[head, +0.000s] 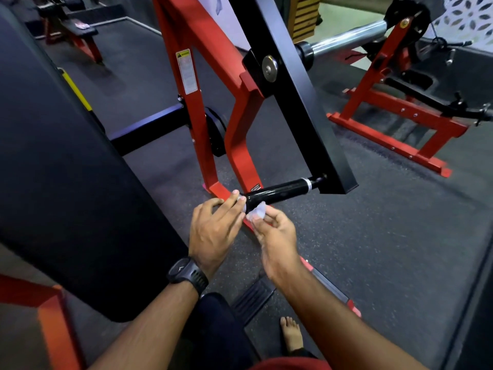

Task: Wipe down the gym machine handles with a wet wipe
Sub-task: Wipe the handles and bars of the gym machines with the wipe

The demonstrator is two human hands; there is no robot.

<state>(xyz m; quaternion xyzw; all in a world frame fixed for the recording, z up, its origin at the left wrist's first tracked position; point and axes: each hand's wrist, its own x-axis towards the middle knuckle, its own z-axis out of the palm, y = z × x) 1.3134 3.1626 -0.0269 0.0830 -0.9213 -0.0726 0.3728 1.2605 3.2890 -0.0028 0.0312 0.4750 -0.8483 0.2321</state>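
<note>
Beside the big black pad (pixel 66 182), the red frame (pixel 192 108) holds a black arm (pixel 301 102) with the shiny black handle (pixel 280 191) sticking out at its bottom. The left hand (pixel 213 228) is loose and nearly straight, touching the handle's near end, and the right hand (pixel 276 239) pinches the small wet wipe (pixel 256 212) against that end. To clean well, I think the wipe should wrap round the handle and slide all the way along it.

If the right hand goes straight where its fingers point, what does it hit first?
Probably the handle: the right hand pinches the wet wipe beside its near end, so the wipe would press there first, though depth is unclear.
</note>
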